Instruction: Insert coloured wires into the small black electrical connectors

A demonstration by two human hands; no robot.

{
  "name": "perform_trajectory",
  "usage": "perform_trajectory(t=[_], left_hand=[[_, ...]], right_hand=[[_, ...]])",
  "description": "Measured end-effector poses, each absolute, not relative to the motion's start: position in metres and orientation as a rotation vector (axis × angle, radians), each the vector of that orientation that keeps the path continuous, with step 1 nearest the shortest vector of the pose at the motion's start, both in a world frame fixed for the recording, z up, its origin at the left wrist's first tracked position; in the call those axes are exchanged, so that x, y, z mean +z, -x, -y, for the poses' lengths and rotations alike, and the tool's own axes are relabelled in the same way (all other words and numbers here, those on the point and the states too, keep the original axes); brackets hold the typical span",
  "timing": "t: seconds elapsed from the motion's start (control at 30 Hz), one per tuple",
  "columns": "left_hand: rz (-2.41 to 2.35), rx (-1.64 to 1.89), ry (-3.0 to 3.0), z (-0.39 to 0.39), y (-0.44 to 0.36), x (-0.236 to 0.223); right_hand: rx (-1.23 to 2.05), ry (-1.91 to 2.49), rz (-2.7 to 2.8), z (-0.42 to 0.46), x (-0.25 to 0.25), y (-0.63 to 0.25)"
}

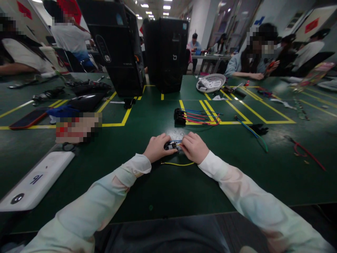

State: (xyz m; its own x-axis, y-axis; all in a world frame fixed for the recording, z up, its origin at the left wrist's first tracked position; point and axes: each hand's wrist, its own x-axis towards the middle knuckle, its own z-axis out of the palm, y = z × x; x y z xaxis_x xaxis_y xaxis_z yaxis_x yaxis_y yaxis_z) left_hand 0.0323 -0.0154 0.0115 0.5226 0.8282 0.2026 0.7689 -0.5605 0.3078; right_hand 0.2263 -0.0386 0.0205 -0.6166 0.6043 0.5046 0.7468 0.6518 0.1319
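My left hand (157,148) is closed on a small black part, perhaps a connector (168,144), low over the green table. My right hand (194,147) pinches at the same spot, where a blue wire (176,141) runs between the hands. Its fingertips hide most of what it grips, though a pale wire end shows beside them. A yellow wire (179,164) with a metal terminal at its left end lies just below; its right end passes under my right wrist. Beyond my hands rests a group of black connectors (180,116) with blue and red wires stretching right.
Two black computer towers (168,56) stand at the back. Farther right is a white basket (214,83). Blue and green wires (254,131) and a red wire (308,153) lie to the right. A white case (50,175) sits at left. Other people work around the room.
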Motion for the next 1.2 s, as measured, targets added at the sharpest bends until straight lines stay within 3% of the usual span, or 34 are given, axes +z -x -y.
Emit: perform_trajectory(t=[0.13,0.47,0.8,1.2], left_hand=[[-1.351,0.490,-2.594,0.014,-0.032,0.011],[-1.336,0.478,-2.610,0.015,-0.032,0.011],[-1.393,0.491,-2.576,0.017,-0.034,0.012],[-1.329,0.471,-2.587,0.014,-0.032,0.012]], right_hand=[[-0.515,1.051,2.475,0.035,0.023,-0.228],[-0.094,1.064,2.344,0.028,0.017,-0.231],[-0.318,1.146,2.373,0.041,0.022,-0.228],[-0.229,1.164,2.365,0.037,0.025,-0.228]])
